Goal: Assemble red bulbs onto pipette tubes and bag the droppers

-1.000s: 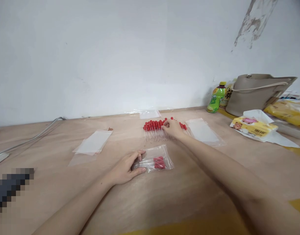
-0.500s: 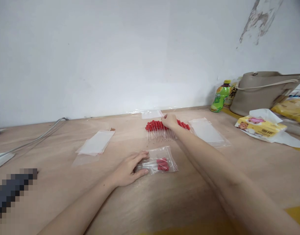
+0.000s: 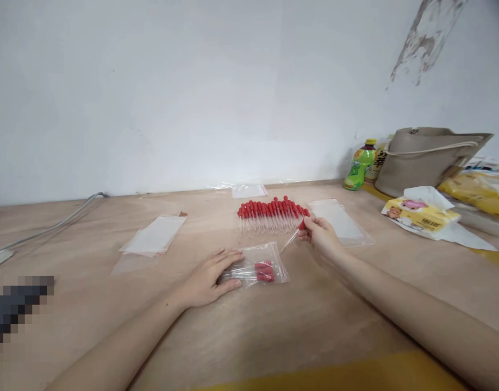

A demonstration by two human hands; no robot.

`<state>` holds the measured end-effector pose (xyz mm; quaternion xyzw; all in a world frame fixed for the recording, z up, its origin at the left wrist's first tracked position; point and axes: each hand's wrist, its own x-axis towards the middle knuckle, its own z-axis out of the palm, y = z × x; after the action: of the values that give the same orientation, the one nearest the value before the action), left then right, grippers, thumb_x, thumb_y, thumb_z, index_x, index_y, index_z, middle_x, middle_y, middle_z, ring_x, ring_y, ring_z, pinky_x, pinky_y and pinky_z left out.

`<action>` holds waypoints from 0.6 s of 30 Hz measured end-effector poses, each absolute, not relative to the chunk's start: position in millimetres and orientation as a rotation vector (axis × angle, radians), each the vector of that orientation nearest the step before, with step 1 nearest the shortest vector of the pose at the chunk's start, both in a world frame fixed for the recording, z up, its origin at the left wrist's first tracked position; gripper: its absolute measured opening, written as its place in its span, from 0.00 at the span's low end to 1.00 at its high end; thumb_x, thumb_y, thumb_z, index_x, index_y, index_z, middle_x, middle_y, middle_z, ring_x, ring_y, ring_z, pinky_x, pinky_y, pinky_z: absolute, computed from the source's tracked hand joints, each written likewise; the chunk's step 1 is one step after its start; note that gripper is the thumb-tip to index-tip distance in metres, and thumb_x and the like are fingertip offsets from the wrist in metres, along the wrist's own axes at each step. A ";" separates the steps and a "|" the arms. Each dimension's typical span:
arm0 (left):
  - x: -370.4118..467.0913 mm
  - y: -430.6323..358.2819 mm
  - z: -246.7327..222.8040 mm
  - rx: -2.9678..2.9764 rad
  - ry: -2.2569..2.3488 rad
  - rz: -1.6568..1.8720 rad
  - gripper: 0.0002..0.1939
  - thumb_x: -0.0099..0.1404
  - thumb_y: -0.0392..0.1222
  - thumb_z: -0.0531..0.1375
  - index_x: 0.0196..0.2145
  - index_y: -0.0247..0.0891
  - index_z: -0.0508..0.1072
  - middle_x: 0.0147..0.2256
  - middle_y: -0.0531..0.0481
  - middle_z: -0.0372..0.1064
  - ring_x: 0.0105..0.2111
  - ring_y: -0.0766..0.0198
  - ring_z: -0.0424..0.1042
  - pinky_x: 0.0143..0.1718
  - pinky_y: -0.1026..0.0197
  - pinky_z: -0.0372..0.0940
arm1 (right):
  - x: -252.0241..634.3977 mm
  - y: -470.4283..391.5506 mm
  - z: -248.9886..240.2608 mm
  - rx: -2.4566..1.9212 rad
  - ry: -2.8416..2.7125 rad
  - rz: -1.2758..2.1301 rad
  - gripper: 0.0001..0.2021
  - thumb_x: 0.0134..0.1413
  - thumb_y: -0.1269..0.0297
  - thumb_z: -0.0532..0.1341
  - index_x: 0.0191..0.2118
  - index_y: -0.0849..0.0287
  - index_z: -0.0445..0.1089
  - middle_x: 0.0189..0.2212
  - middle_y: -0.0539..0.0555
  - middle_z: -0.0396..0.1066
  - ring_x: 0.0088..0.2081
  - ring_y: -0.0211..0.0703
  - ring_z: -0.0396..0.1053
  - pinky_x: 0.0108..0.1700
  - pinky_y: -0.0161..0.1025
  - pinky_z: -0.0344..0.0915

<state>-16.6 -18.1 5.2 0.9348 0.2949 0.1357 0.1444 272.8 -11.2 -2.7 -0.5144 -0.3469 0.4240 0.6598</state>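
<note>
A clear zip bag (image 3: 280, 271) lies on the table, with a few droppers with red rubber bulbs (image 3: 264, 270) inside. My left hand (image 3: 211, 277) rests at the bag's left end, fingers stretched out and thumb apart, touching the plastic. My right hand (image 3: 320, 236) is closed, pinching a single dropper (image 3: 291, 239) by its red bulb, its glass tip pointing down and left toward the bag. Behind the bag, a row of several droppers (image 3: 269, 214) lies side by side, bulbs toward the wall.
Flat zip bags lie in a left stack (image 3: 155, 236), a right stack (image 3: 337, 217) and a back stack (image 3: 249, 191). At right are a green drink bottle (image 3: 359, 168), a tissue pack (image 3: 420, 214) and a grey-brown bag (image 3: 420, 165). A grey cable (image 3: 70, 217) runs at left.
My right hand has come from the dropper row toward me and right, bringing out one dropper. The left hand stays on the bag. The view has shifted slightly.
</note>
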 end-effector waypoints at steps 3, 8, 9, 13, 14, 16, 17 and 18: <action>-17.1 -18.3 5.0 2.691 0.859 0.408 0.26 0.62 0.50 0.52 0.57 0.44 0.54 0.56 0.48 0.54 0.55 0.55 0.54 0.56 0.48 0.49 | 263.4 -17.8 -10.6 -1.119 -0.678 1.094 0.08 0.48 0.63 0.58 0.25 0.57 0.58 0.21 0.50 0.64 0.22 0.35 0.66 0.27 0.35 0.68; -17.2 -19.4 5.7 2.682 0.890 0.390 0.27 0.62 0.50 0.52 0.58 0.44 0.52 0.57 0.47 0.53 0.56 0.55 0.53 0.56 0.47 0.49 | 255.0 -27.3 -17.2 -1.078 -0.713 1.300 0.06 0.46 0.67 0.59 0.26 0.58 0.60 0.25 0.51 0.68 0.27 0.37 0.69 0.36 0.38 0.69; -17.2 -19.5 5.7 2.680 0.895 0.383 0.27 0.62 0.50 0.52 0.58 0.44 0.52 0.57 0.48 0.53 0.56 0.55 0.53 0.56 0.47 0.49 | 256.4 -29.2 -17.4 -1.088 -0.781 1.331 0.06 0.44 0.67 0.60 0.26 0.58 0.61 0.26 0.52 0.69 0.27 0.36 0.69 0.36 0.37 0.68; -16.7 -19.3 5.1 2.670 0.880 0.403 0.27 0.62 0.50 0.52 0.58 0.44 0.52 0.56 0.47 0.54 0.55 0.54 0.54 0.55 0.48 0.51 | 268.0 -32.9 -16.3 -1.207 -1.232 1.366 0.09 0.40 0.65 0.64 0.29 0.60 0.64 0.21 0.48 0.67 0.22 0.31 0.64 0.26 0.31 0.63; -16.6 -19.1 5.0 2.669 0.873 0.419 0.27 0.62 0.50 0.52 0.58 0.44 0.52 0.56 0.47 0.55 0.55 0.54 0.55 0.55 0.48 0.51 | 270.5 -32.8 -16.0 -1.237 -1.357 1.335 0.09 0.40 0.63 0.64 0.29 0.60 0.65 0.18 0.46 0.65 0.20 0.30 0.62 0.23 0.30 0.60; -16.2 -18.7 4.9 2.670 0.862 0.440 0.27 0.62 0.50 0.52 0.57 0.44 0.53 0.56 0.46 0.55 0.54 0.54 0.56 0.54 0.48 0.52 | 272.5 -31.5 -15.9 -1.276 -1.554 1.249 0.11 0.40 0.61 0.63 0.31 0.60 0.67 0.15 0.43 0.61 0.18 0.29 0.57 0.20 0.29 0.54; -16.1 -18.5 5.0 2.671 0.861 0.443 0.27 0.62 0.50 0.53 0.57 0.44 0.53 0.55 0.46 0.56 0.54 0.54 0.56 0.54 0.48 0.52 | 271.5 -30.6 -16.2 -1.283 -1.615 1.196 0.11 0.40 0.60 0.63 0.32 0.60 0.68 0.15 0.43 0.60 0.18 0.29 0.56 0.20 0.28 0.52; -16.0 -18.4 5.0 2.672 0.859 0.440 0.27 0.62 0.50 0.53 0.57 0.43 0.53 0.55 0.46 0.55 0.54 0.54 0.56 0.55 0.48 0.51 | 269.3 -29.4 -16.8 -1.286 -1.652 1.143 0.12 0.41 0.59 0.63 0.32 0.60 0.69 0.16 0.43 0.60 0.18 0.29 0.55 0.20 0.29 0.52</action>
<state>-16.0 -18.4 5.0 0.9299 0.2991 0.1533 0.1496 269.3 -29.4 -16.8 -0.5012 -0.6435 0.4455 0.3692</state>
